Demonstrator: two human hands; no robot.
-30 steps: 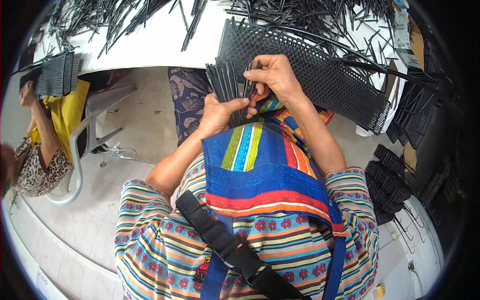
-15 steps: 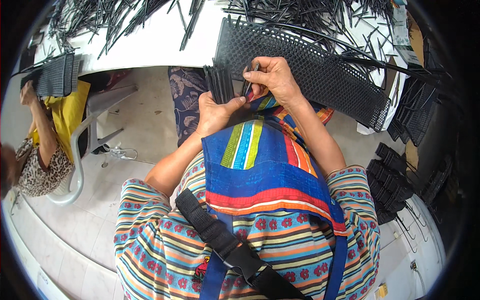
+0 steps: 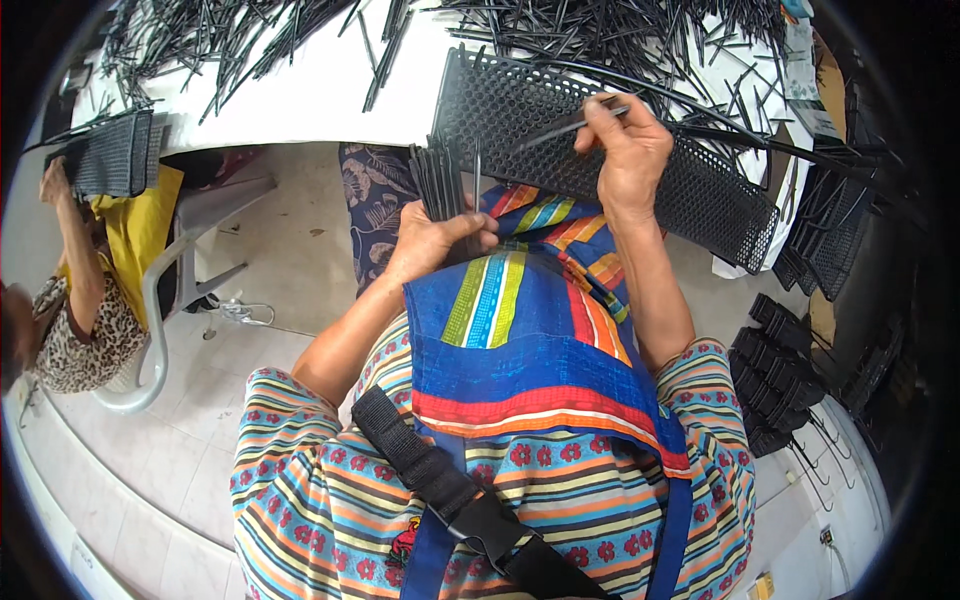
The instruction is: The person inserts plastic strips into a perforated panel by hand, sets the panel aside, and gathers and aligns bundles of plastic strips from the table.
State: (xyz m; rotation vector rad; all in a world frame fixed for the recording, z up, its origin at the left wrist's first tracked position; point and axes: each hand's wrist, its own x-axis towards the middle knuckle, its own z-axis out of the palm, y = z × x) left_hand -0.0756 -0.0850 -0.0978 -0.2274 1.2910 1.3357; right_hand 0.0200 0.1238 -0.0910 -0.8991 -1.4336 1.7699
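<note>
My left hand (image 3: pixel 430 238) is closed around a bundle of thin black plastic strips (image 3: pixel 437 180), which stand up from the fist; one strip stands apart beside the thumb. Over the panel, my right hand (image 3: pixel 635 165) pinches a thin black strip (image 3: pixel 555 134) between thumb and fingers, its free end pointing left toward the bundle. Beneath that hand a long black perforated plastic panel (image 3: pixel 725 205) slants down to the right. Its upper edge lies on the white-covered table (image 3: pixel 300 110), and its lower part overhangs my lap.
Loose black strips (image 3: pixel 610 35) are heaped across the table's far side. To the left, a co-worker's hand (image 3: pixel 57 182) grips dark mesh panels (image 3: pixel 110 155) beside a grey chair (image 3: pixel 165 265). Black bundled parts (image 3: pixel 775 375) and metal hooks (image 3: pixel 815 450) are at the right.
My right hand has moved right and up, away from the left hand, with a strip in its fingers. My left hand still grips the bundle, slightly lower in view.
</note>
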